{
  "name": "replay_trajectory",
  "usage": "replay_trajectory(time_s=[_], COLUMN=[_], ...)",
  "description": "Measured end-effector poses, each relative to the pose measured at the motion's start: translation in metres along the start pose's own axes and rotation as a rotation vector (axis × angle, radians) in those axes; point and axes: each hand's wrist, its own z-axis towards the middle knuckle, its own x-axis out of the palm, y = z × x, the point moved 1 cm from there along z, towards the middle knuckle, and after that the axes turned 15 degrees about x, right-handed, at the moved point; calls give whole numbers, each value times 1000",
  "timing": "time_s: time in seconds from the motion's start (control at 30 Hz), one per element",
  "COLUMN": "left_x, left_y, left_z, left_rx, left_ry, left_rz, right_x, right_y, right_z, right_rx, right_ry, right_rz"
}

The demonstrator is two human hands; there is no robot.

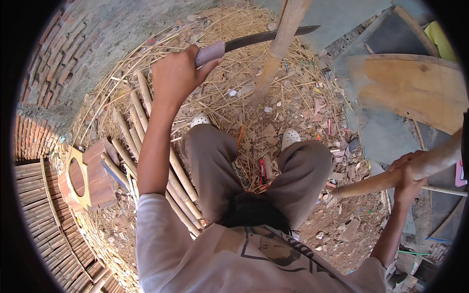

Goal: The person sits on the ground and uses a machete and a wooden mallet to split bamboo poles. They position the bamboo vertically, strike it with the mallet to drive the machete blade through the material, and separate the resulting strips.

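My left hand (178,73) is closed round the pale, wrapped handle of a machete (249,39), held out ahead of me with its dark blade pointing right. A slanting bamboo pole (271,63) crosses the blade near its far end; whether they touch, I cannot tell. On the right, my right hand (409,176) grips a thick bamboo piece (371,185), fingers wrapped over it, its cut end toward my knee. Several cut bamboo lengths (181,180) lie side by side on the ground by my left leg.
Dry straw and chips (229,73) cover the ground around my pale clogs (291,136). A brick wall (53,63) stands at the left, above a bamboo-slat panel (46,210). Nearby lies a brown wooden box with a round hole (95,176). Wooden boards (405,85) lie at the right.
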Motion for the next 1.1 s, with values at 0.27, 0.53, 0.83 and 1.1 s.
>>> replay_trajectory(time_s=[0.27,0.53,0.83,1.1], left_x=[1,4,-2,0], left_y=[9,12,1,-6], left_z=[-10,-18,-6,6], left_rx=[4,-23,15,49], left_ry=[-50,-28,-32,-47], left_rz=[-56,-54,-26,-50], right_x=[-2,2,-22,27], right_y=[1,-26,34,-53], right_z=[-28,-20,-26,-21], right_rx=[454,85,328,609], right_ry=[182,-35,38,245], right_rz=[-377,-140,-362,-314])
